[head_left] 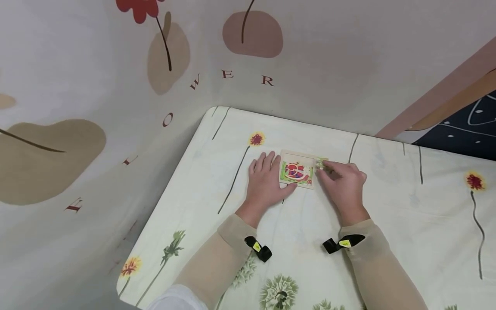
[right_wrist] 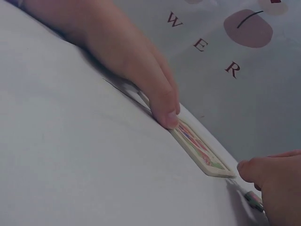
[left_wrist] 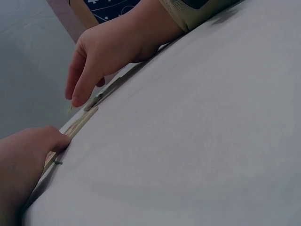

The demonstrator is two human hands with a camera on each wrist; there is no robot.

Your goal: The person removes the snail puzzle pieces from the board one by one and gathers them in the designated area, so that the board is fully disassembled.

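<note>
Centrally, left hand (head_left: 265,181), fingers straight, steadies jigsaw tray (head_left: 297,158); right hand (head_left: 344,184) pinches piece (left_wrist: 69,110), may drop if grip slackens.

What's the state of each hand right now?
Left hand: open, resting against the puzzle board.
Right hand: closed, apparently pinching a small piece.

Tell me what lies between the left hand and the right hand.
A wooden-framed picture puzzle, touching the left hand; something small and green shows between its right edge and the right hand. The head view shows this.
</note>
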